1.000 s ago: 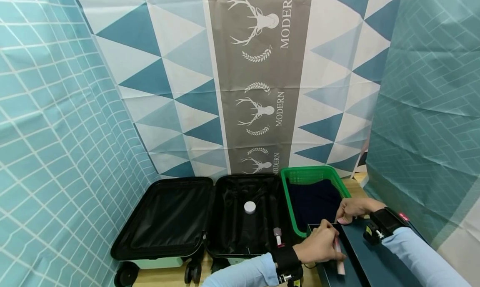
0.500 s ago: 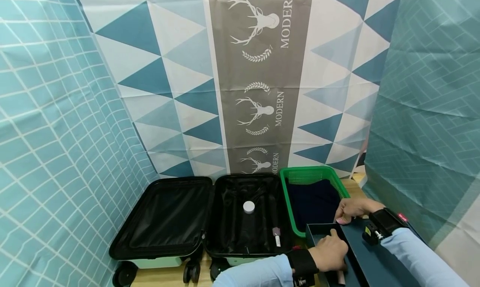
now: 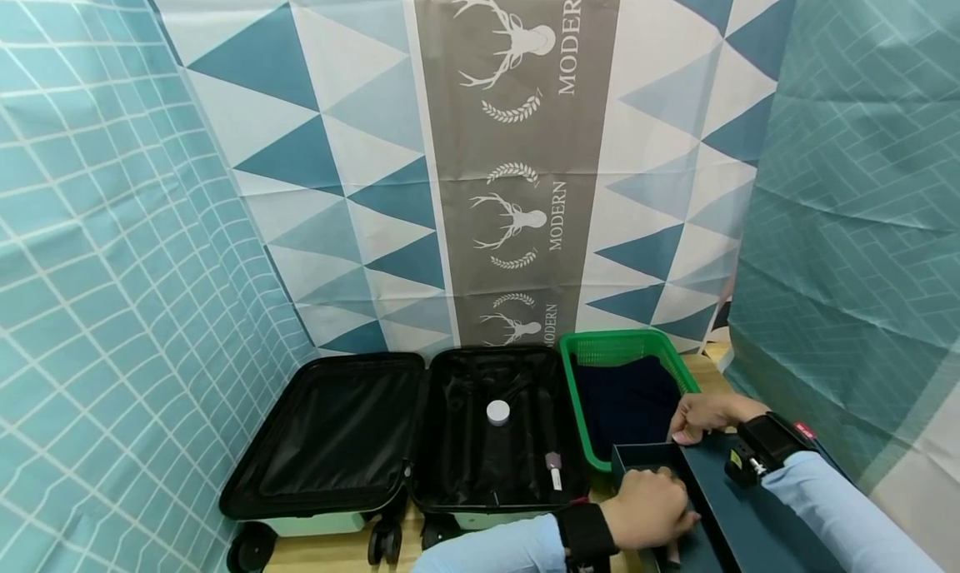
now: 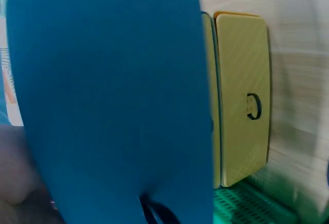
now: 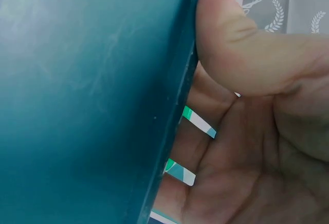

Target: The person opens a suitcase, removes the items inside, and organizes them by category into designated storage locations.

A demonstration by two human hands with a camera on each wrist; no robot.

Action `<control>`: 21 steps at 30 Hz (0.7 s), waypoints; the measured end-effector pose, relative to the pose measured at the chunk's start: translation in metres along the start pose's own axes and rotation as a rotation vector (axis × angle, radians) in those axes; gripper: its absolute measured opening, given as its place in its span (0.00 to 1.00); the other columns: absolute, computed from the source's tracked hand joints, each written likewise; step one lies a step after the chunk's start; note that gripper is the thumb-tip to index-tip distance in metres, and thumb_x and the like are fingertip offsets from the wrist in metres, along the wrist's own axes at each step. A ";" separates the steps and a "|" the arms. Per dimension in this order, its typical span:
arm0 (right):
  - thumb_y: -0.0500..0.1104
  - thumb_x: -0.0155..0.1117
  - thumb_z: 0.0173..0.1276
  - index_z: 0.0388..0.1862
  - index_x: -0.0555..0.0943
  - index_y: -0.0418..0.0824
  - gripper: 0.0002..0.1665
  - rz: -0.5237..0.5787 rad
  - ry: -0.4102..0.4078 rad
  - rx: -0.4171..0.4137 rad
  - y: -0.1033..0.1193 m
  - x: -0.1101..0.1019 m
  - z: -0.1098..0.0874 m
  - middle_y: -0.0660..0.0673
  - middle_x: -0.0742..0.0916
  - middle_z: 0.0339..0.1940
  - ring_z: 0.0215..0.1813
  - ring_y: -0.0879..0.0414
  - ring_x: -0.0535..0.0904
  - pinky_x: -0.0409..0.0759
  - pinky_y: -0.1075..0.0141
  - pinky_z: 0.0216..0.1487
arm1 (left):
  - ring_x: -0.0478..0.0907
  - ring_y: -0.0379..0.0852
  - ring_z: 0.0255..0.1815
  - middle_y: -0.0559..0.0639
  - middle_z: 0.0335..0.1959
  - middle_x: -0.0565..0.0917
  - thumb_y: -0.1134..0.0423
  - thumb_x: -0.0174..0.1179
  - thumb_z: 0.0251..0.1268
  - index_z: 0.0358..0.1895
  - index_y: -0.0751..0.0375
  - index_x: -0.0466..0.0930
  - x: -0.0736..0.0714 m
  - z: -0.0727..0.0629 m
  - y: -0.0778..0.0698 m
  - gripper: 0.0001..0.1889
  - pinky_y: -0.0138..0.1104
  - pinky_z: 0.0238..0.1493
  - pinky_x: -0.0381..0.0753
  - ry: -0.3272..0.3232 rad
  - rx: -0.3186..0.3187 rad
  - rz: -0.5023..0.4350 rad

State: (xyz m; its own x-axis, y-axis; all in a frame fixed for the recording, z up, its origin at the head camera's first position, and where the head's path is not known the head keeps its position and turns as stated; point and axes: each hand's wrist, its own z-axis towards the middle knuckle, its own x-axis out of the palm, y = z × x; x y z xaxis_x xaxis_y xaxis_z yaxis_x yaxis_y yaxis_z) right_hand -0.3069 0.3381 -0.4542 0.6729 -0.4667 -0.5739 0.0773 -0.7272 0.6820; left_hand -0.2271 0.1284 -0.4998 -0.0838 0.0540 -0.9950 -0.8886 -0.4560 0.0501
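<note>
A dark blue box (image 3: 645, 455) stands open at the lower right in the head view, its flat lid (image 3: 780, 506) spread to the right. My left hand (image 3: 648, 506) is down in the box, fingers curled round a slim pale pink tube (image 3: 672, 554) whose lower end shows below them. At the far edge, my right hand (image 3: 708, 415) grips the lid; the right wrist view shows thumb and fingers (image 5: 203, 88) on either side of a teal panel's edge (image 5: 169, 111). A blue panel (image 4: 113, 90) hides most of the left hand (image 4: 20, 172) in the left wrist view.
An open black-lined suitcase (image 3: 330, 440) lies left of the box. In it are a white round jar (image 3: 498, 412) and a small purple-and-white tube (image 3: 554, 470). A green basket (image 3: 573, 398) with dark cloth (image 3: 626, 398) stands behind the box. Yellow cases (image 4: 244, 95) show in the left wrist view.
My left hand has moved down into the box with the pink tube, then slightly back to the left. The right hand has stayed on the lid's edge.
</note>
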 end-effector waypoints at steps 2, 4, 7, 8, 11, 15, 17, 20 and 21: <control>0.30 0.55 0.68 0.39 0.91 0.39 0.16 -0.004 0.000 0.001 0.000 -0.001 -0.001 0.52 0.80 0.24 0.19 0.63 0.52 0.48 0.70 0.23 | 0.66 0.31 0.18 0.39 0.23 0.73 0.44 0.50 0.76 0.29 0.44 0.79 -0.002 -0.008 0.004 0.17 0.23 0.19 0.64 -0.123 0.028 0.062; 0.30 0.55 0.68 0.38 0.91 0.39 0.16 -0.011 0.001 0.008 0.000 -0.001 -0.002 0.53 0.77 0.21 0.18 0.63 0.51 0.47 0.70 0.22 | 0.76 0.30 0.31 0.41 0.34 0.80 0.44 0.47 0.78 0.40 0.48 0.84 -0.002 -0.015 0.009 0.18 0.20 0.33 0.72 -0.213 0.061 0.074; 0.30 0.55 0.69 0.33 0.88 0.34 0.14 -0.017 0.022 -0.001 0.000 -0.002 -0.002 0.55 0.70 0.17 0.18 0.63 0.49 0.47 0.69 0.22 | 0.71 0.39 0.65 0.53 0.63 0.76 0.44 0.41 0.80 0.65 0.61 0.74 -0.001 -0.025 0.017 0.28 0.28 0.66 0.64 -0.248 0.079 -0.063; 0.30 0.55 0.69 0.32 0.88 0.33 0.13 -0.011 0.024 -0.003 0.000 -0.001 -0.002 0.55 0.70 0.17 0.18 0.63 0.50 0.48 0.69 0.22 | 0.62 0.43 0.74 0.57 0.72 0.67 0.43 0.39 0.80 0.72 0.64 0.65 0.000 -0.029 0.020 0.32 0.32 0.72 0.57 -0.244 0.070 -0.127; 0.30 0.56 0.68 0.33 0.88 0.32 0.13 -0.004 0.014 -0.016 0.000 -0.001 0.000 0.55 0.70 0.17 0.18 0.63 0.51 0.48 0.69 0.22 | 0.38 0.45 0.80 0.58 0.81 0.41 0.39 0.42 0.78 0.79 0.63 0.41 0.008 -0.043 0.028 0.41 0.35 0.76 0.41 -0.249 0.020 -0.310; 0.30 0.56 0.68 0.37 0.90 0.37 0.15 0.002 0.002 -0.041 -0.003 0.000 0.002 0.54 0.70 0.17 0.18 0.62 0.48 0.47 0.68 0.22 | 0.29 0.49 0.80 0.56 0.80 0.27 0.38 0.50 0.74 0.78 0.61 0.28 0.025 -0.067 0.037 0.50 0.40 0.76 0.43 -0.275 -0.025 -0.469; 0.30 0.55 0.69 0.36 0.91 0.37 0.16 0.001 0.011 -0.061 -0.003 0.000 0.002 0.54 0.70 0.18 0.19 0.62 0.47 0.46 0.67 0.22 | 0.28 0.50 0.80 0.56 0.79 0.25 0.40 0.53 0.73 0.78 0.62 0.26 0.035 -0.077 0.041 0.52 0.42 0.76 0.48 -0.265 -0.017 -0.557; 0.29 0.54 0.68 0.38 0.90 0.37 0.17 -0.004 0.026 -0.088 -0.004 -0.001 0.002 0.54 0.73 0.20 0.19 0.62 0.49 0.47 0.68 0.22 | 0.29 0.51 0.80 0.57 0.79 0.24 0.42 0.56 0.71 0.78 0.64 0.26 0.050 -0.087 0.043 0.53 0.43 0.74 0.54 -0.229 0.017 -0.644; 0.28 0.54 0.68 0.38 0.90 0.37 0.17 -0.004 0.028 -0.093 -0.003 -0.001 0.001 0.54 0.73 0.20 0.19 0.63 0.50 0.47 0.68 0.22 | 0.29 0.52 0.80 0.57 0.79 0.24 0.44 0.58 0.71 0.78 0.64 0.26 0.054 -0.088 0.043 0.54 0.44 0.74 0.54 -0.217 0.031 -0.673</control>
State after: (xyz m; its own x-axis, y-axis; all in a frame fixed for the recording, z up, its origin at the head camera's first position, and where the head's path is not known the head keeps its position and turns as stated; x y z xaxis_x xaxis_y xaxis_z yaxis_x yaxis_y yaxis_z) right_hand -0.3089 0.3404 -0.4565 0.6930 -0.4484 -0.5646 0.1473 -0.6785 0.7197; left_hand -0.2303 0.0333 -0.5590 0.4034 0.4924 -0.7712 -0.7908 -0.2363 -0.5645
